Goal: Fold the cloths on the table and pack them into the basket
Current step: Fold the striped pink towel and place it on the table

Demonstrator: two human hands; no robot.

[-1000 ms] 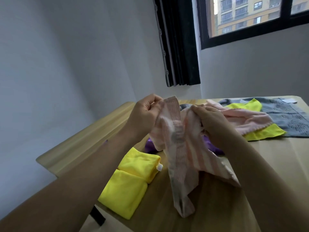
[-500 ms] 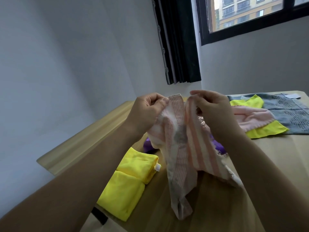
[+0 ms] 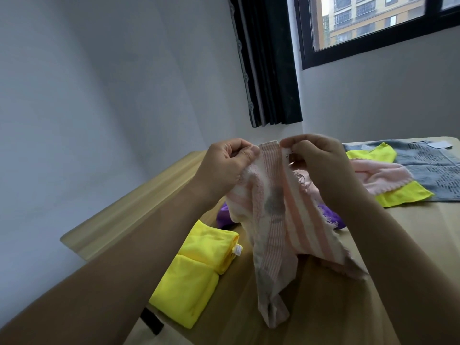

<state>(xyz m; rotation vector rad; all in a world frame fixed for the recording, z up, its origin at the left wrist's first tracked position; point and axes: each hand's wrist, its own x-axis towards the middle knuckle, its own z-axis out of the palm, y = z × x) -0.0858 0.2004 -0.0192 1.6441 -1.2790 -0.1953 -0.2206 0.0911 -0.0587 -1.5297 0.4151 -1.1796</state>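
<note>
Home room: curtained window (image 3: 373, 23), wooden table (image 3: 323, 307)

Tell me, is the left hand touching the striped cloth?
Touching. The head view shows the left hand pinching the top edge of the striped cloth between thumb and fingers, with the right hand gripping the same edge beside it.

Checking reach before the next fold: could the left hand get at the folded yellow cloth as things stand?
Probably not yet: the left hand is pinching the striped pink cloth, though the folded yellow cloth lies uncovered below it.
</note>
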